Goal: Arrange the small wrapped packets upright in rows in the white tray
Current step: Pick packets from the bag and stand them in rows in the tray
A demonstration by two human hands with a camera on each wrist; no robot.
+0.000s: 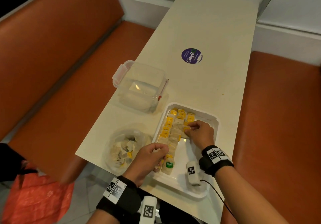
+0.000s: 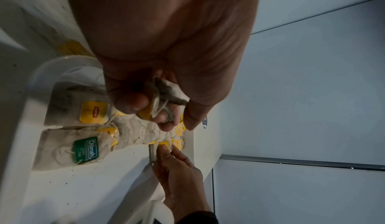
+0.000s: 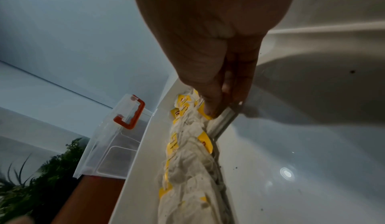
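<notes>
The left hand is pinching a crumpled yellow-tagged packet over the white tray; the right hand is pinching a yellow tag among rows reading Dilmah

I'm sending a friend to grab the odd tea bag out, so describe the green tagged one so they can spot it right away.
Find the white tray on the cream table. In the tray's near-left corner, just right of the left hand, lies the green-tagged tea bag, at the near end of the rows. Its tag is green with white "Dilmah" lettering, while every other visible tag is yellow.
</notes>
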